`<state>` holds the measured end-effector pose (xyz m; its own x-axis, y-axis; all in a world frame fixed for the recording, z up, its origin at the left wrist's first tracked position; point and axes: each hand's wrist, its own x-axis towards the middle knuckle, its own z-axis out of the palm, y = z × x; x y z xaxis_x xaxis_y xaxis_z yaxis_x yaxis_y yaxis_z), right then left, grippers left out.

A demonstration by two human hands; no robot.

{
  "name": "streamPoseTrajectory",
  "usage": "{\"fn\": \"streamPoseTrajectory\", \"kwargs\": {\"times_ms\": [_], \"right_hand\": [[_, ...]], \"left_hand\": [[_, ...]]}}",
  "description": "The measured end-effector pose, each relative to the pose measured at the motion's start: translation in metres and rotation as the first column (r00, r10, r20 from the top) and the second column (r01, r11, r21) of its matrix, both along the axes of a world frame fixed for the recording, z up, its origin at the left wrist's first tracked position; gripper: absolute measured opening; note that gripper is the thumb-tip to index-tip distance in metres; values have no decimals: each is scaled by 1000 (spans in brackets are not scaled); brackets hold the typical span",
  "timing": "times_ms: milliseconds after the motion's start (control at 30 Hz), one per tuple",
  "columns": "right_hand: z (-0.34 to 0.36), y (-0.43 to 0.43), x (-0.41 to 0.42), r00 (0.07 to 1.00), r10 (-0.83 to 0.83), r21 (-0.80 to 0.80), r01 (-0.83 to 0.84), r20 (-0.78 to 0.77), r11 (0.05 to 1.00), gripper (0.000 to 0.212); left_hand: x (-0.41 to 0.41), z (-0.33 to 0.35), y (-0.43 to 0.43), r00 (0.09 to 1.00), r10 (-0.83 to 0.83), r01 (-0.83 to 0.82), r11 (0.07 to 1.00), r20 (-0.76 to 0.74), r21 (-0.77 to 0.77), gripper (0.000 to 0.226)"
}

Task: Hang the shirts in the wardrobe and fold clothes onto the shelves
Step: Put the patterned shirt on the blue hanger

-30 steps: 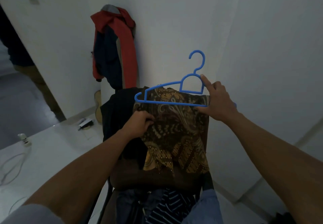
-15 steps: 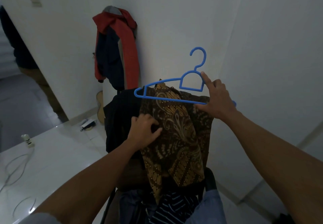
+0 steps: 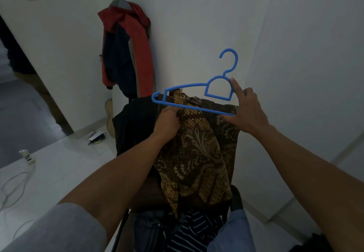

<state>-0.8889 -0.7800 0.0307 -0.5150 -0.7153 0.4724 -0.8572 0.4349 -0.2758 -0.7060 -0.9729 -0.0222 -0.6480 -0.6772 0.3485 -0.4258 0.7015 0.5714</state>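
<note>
Just left of right hand [image 3: 246,112] fingers pinching blue plastic hanger [image 3: 206,110]: left hand [image 3: 167,120] fingers curled, gripping batik shirt [image 3: 197,153] collar. Hold hanger level; thread its free end into shoulder.

Smooth blue plastic hanger [image 3: 194,107], matt patterned brown cloth shirt [image 3: 199,153], red cloth jacket [image 3: 126,53], smooth matt white wall [image 3: 295,55]

Dim indoor light, cool grey cast. Brightest patch: white wall [image 3: 197,64] behind the hanger [image 3: 197,108]; floor [image 3: 59,165] at left pale. Doorway [image 3: 17,104] far left near black. Clothes pile [image 3: 187,232] at bottom lost in shadow. Wide-angle bending at edges, straight lines bowed. Slightly soft, noisy.
</note>
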Motion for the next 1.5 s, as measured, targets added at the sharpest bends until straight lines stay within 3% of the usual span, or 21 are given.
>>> {"fn": "streamPoseTrajectory", "kwargs": {"times_ms": [200, 367, 567, 733, 833, 933, 1000, 1200, 1300, 1400, 1500], "right_hand": [[1, -1, 6, 1000, 15, 4, -15, 13, 1000, 120], [7, -7, 12, 999, 34, 5, -34, -7, 999, 120], [16, -10, 8, 998, 62, -61, -61, 10, 996, 121], [21, -9, -2, 998, 57, -101, -54, 33, 993, 123], [19, -7, -7, 998, 63, -91, -61, 19, 994, 123], [14, -5, -9, 997, 73, -76, -72, 11, 995, 123], [11, -4, -9, 996, 85, -71, -84, 14, 994, 122], [8, -7, -5, 995, 103, -69, -102, 4, 992, 122], [8, -10, -3, 994, 110, -70, -110, 1, 991, 122], [9, -12, -2, 995, 101, -67, -101, -2, 993, 122], [11, -11, -1, 996, 89, -59, -89, -7, 994, 122]], "left_hand": [[31, -24, 12, 992, -108, 109, 994, -71, 19, 27], [40, -33, 20, 996, -89, 89, 995, -7, 42, 32], [20, 2, 21, 994, 44, -68, 963, -98, -261, 48], [-15, 39, 5, 995, -99, 102, 981, 29, -164, 59], [-30, 52, -11, 962, -48, 83, 989, 269, -120, 65], [-33, 55, -19, 897, 18, 77, 978, 442, -196, 53], [-31, 53, -21, 913, 42, 41, 980, 406, -193, 37], [-14, 44, -18, 971, 147, -144, 989, 189, -30, 23], [-4, 46, -18, 980, 136, -138, 990, 148, 8, 12], [2, 53, -22, 989, 69, -79, 994, 134, 69, 16], [6, 66, -25, 974, -1, -11, 999, 225, 51, 11]]}}
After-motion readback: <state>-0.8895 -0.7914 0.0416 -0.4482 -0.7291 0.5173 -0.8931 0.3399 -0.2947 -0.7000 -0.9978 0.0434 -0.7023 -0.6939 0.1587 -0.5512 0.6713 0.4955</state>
